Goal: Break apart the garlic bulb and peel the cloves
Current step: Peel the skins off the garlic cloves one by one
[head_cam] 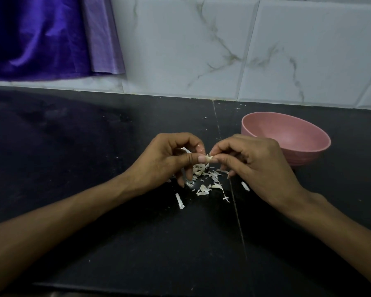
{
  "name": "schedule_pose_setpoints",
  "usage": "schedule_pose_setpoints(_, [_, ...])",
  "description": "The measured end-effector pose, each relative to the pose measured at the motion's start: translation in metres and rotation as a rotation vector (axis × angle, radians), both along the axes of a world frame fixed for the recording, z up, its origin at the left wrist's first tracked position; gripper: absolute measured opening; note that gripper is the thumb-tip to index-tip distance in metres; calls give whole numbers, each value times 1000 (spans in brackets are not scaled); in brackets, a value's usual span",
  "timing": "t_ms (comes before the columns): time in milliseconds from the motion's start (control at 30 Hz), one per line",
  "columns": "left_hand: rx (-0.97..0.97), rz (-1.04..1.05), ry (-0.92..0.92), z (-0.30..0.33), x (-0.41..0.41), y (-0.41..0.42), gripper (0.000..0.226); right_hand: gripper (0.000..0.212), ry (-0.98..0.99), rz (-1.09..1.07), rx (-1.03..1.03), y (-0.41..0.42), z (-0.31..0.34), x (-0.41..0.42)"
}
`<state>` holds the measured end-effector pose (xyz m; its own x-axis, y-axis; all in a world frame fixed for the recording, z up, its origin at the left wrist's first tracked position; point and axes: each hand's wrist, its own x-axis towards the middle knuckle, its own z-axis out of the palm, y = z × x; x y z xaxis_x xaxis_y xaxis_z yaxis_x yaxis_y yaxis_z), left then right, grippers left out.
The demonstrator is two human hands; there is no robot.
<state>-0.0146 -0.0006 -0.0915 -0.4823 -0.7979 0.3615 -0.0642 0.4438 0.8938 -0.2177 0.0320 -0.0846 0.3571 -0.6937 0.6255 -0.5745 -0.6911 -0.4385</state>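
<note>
Above the counter point(94, 168), a small, light, slippery garlic clove point(208, 159) is pinched at its ends by both hands, left hand point(167, 159) and right hand point(255, 163), its papery skin likely tearing easily.

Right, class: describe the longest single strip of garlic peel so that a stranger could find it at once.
Start at the black stone countertop and find the heap of white papery garlic peel below the two hands. The long white strip lies apart, nearest the viewer on the heap's left: straight, narrow, unlike the curled flakes.
</note>
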Motion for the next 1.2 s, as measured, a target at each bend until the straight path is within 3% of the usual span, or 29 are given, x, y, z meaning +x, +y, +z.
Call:
schedule_pose_setpoints(367, [-80, 20, -123, -1, 0, 4, 18, 6, -15, -24, 8, -1, -1, 1])
schedule_pose_setpoints(567, [-94, 34, -5, 1, -2, 4, 8, 3, -112, -51, 94, 0, 2, 0])
schedule_pose_setpoints(900, [-44, 33, 14, 3, 0, 6, 33, 4, -243, -66, 223, 2, 5, 3])
schedule_pose_setpoints(1200, [-127, 159, -75, 0, -1, 7, 17, 8, -162, -30, 185, 3, 5, 4])
